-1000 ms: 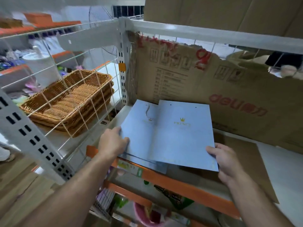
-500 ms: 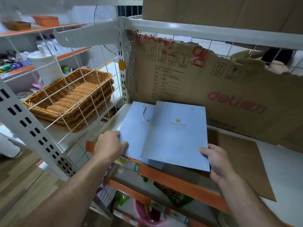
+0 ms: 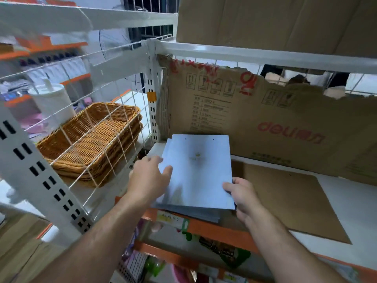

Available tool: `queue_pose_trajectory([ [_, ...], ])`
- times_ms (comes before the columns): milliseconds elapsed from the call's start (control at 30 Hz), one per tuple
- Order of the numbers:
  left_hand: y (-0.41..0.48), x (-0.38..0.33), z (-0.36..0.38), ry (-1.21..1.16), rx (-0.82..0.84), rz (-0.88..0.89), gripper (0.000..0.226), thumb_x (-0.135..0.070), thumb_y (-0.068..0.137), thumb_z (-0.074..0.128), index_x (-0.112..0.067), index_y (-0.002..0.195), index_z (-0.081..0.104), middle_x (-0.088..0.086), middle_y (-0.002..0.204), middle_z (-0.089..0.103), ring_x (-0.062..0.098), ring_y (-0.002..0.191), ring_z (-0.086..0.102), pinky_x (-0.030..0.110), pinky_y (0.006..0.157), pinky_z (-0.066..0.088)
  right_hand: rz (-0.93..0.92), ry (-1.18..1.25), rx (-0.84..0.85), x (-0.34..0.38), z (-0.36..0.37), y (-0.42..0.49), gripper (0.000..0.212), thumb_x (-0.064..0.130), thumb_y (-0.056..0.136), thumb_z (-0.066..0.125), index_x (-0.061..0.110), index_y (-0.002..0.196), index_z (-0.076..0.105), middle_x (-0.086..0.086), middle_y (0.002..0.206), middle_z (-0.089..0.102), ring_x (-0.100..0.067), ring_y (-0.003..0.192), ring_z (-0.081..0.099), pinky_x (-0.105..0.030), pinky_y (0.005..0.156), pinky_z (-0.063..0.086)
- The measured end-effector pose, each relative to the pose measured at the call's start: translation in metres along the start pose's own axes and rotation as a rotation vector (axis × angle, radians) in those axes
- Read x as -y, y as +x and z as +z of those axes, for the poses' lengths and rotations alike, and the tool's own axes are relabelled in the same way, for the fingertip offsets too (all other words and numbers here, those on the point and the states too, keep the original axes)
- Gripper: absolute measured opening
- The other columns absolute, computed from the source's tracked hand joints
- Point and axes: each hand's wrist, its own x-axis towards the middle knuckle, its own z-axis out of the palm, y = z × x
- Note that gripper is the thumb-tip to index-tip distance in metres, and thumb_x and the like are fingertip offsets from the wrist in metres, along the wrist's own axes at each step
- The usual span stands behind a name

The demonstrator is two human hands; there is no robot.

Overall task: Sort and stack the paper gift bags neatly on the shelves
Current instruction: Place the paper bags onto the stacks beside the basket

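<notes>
Pale blue gift bags [image 3: 199,172] flat in stack between both hands, on shelf [image 3: 346,203], near edge at orange shelf lip [image 3: 214,230]; top bag shows small gold crown; left hand [image 3: 150,178] released, fingers flat on stack's left edge; right hand [image 3: 242,196] grasping stack's near right corner, thumb on top, fingers hidden beneath; brown cardboard sheet [image 3: 295,201] flat just right of right hand; torn cardboard box [image 3: 265,123] upright beyond hands; wicker baskets [image 3: 91,139] left of left hand, behind wire mesh.

The gift bags [image 3: 199,170] lie stacked at the shelf's [image 3: 346,201] near left, a cardboard box [image 3: 265,119] behind them, a flat cardboard sheet [image 3: 295,201] right, wicker baskets [image 3: 114,127] left beyond a wire grid [image 3: 90,143].
</notes>
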Motion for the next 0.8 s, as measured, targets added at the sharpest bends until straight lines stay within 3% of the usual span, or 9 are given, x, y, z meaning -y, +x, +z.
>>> queue_pose_trajectory([
  [133, 0.0, 0.0, -0.004, 0.068, 0.061, 0.088, 0.051, -0.052, 0.095, 0.051, -0.027, 0.139, 0.054, -0.002, 0.142, 0.051, 0.023, 0.134, 0.041, 0.042, 0.106, 0.037, -0.091, -0.374, -0.145, -0.009, 0.023, 0.003, 0.011, 0.014, 0.077, 0.066, 0.006, 0.073, 0.061, -0.011, 0.071, 0.064, -0.022, 0.061, 0.056, -0.028, 0.055, 0.038],
  [300, -0.004, -0.001, -0.006, 0.066, 0.106, 0.161, 0.051, -0.048, 0.095, 0.052, -0.026, 0.141, 0.052, 0.0, 0.14, 0.052, 0.023, 0.134, 0.039, 0.042, 0.109, 0.036, -0.165, -0.762, -0.226, -0.01, 0.035, -0.011, 0.026, 0.036, 0.082, 0.068, 0.016, 0.093, 0.057, -0.002, 0.085, 0.064, -0.024, 0.077, 0.06, -0.03, 0.056, 0.04],
  [500, -0.009, 0.003, -0.006, 0.085, 0.147, 0.206, 0.052, -0.049, 0.093, 0.052, -0.027, 0.14, 0.054, -0.002, 0.14, 0.052, 0.02, 0.132, 0.042, 0.038, 0.104, 0.038, -0.153, -0.892, -0.286, -0.011, 0.047, -0.016, 0.037, 0.047, 0.078, 0.064, 0.021, 0.101, 0.051, -0.003, 0.095, 0.066, -0.028, 0.086, 0.065, -0.038, 0.074, 0.056],
  [800, -0.012, 0.014, -0.008, 0.11, 0.182, 0.222, 0.053, -0.051, 0.093, 0.05, -0.029, 0.141, 0.052, -0.003, 0.142, 0.05, 0.019, 0.131, 0.042, 0.039, 0.106, 0.035, -0.168, -1.051, -0.328, -0.01, 0.054, -0.023, 0.039, 0.046, 0.088, 0.057, 0.019, 0.115, 0.049, -0.005, 0.106, 0.065, -0.027, 0.092, 0.063, -0.037, 0.078, 0.054],
])
